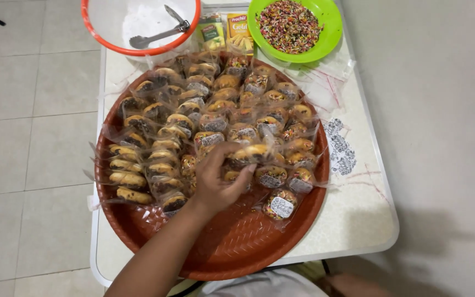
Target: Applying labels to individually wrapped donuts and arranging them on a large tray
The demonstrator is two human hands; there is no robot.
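Left hand (215, 184) pinches a plastic-wrapped sprinkle doughnut (248, 155) near the round brown tray (237, 247) centre; judged light, soft, crushable, wrapper slippery, so grip the sides gently; right hand unseen.

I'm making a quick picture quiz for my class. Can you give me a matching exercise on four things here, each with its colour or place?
1. tray
2. sprinkles bowl
3. tongs
4. left hand

a. green
b. on a wrapped doughnut
c. reddish-brown
d. inside the orange-rimmed bowl

Pairs: 1-c, 2-a, 3-d, 4-b
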